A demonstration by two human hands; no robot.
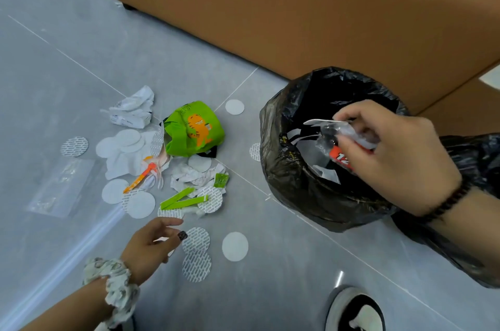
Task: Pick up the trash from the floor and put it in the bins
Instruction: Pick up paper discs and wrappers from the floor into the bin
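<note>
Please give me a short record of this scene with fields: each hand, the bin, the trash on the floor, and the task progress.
right hand: grips crumpled wrappers over the bin mouth
left hand: fingers loosely curled, holds nothing, reaches toward the paper discs
bin: lined with a black bag, some trash inside
floor trash: green bag, crumpled paper, green strips, clear plastic sheet
progress: much trash not yet picked up

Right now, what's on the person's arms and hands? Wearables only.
Both forearms are bare, no sleeves or gloves. The left wrist wears a pale patterned fabric scrunchie; the left hand has dark patterned nail polish. The right wrist wears a dark beaded bracelet.
</note>
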